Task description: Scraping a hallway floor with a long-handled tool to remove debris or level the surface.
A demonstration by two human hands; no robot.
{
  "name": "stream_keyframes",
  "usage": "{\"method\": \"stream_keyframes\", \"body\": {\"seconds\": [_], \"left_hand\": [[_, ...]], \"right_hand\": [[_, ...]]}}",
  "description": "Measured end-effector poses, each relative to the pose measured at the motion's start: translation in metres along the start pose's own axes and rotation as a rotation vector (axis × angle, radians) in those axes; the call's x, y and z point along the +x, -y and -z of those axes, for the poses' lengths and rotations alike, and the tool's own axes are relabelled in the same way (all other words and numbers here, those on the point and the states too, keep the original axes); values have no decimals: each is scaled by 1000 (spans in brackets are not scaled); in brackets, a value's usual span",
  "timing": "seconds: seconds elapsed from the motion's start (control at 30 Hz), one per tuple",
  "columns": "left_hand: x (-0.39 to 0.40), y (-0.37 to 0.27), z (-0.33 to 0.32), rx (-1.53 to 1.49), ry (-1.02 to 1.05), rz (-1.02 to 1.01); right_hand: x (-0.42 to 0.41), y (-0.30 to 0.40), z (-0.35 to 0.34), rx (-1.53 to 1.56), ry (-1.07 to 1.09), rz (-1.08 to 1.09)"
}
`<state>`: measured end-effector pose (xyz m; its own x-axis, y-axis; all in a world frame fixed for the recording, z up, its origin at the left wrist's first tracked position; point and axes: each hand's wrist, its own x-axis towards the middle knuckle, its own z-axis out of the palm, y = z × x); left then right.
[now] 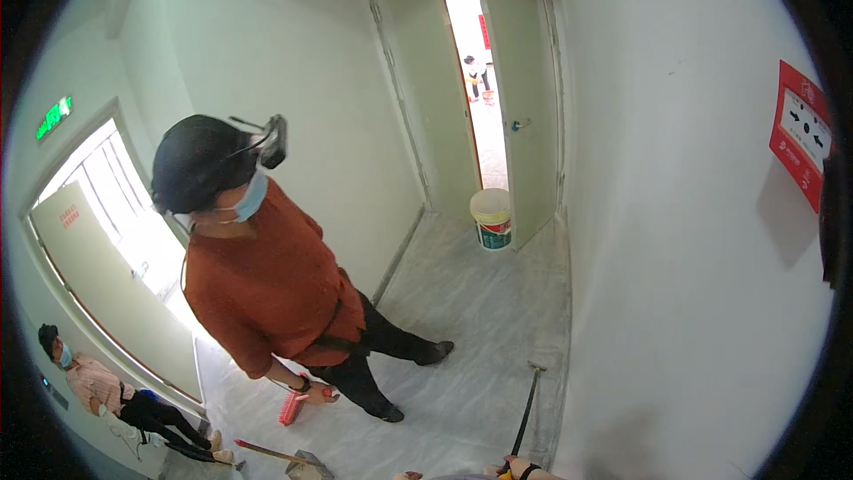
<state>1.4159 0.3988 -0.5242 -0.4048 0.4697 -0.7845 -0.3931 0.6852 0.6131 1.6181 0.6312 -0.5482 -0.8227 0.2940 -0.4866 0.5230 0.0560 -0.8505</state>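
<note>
At the bottom edge, my right hand [516, 465], with a dark band at the wrist, grips a long-handled scraper [526, 412] by its yellow end. Its black pole slants away from me. The narrow head [537, 366] rests on the dusty grey floor [460, 407], close to the right wall. Only a small part of my left hand [408, 475] shows at the bottom rim. What it holds, if anything, is hidden. Left of it lies a grey dustpan-like object [310, 467] beside a wooden handle with a red tip [270, 451].
A masked co-worker in a rust-coloured top [273, 287] stands ahead left, a red brush [291, 408] at one hand. Another person [100, 387] stands by the left doorway. A paint bucket [492, 220] sits before the partly open double door [526, 113]. A red sign [800, 133] marks the right wall.
</note>
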Motion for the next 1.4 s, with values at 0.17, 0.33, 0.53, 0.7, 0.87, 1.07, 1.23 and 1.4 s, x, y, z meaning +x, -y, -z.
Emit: {"method": "stream_keyframes", "body": {"seconds": [0.17,0.33,0.53,0.7,0.87,1.07,1.23,1.4], "left_hand": [[3,1,2,21,1,-3],[4,4,3,38,-8,-5],[4,5,6,69,-17,-11],[3,9,9,104,-25,-13],[1,18,8,141,-40,-29],[-2,33,11,192,-56,-44],[-6,41,16,221,-62,-49],[-6,41,20,253,-68,-50]], "right_hand": [[-8,19,4,-84,-7,-71],[-10,25,4,-136,-36,-66],[-1,16,-6,63,-58,-209],[-3,26,-5,144,-66,-225],[-10,39,2,-157,-27,-69],[-4,26,-6,-26,-26,-154],[-2,21,-8,52,-25,-192],[-2,21,-12,143,-29,-213]]}}
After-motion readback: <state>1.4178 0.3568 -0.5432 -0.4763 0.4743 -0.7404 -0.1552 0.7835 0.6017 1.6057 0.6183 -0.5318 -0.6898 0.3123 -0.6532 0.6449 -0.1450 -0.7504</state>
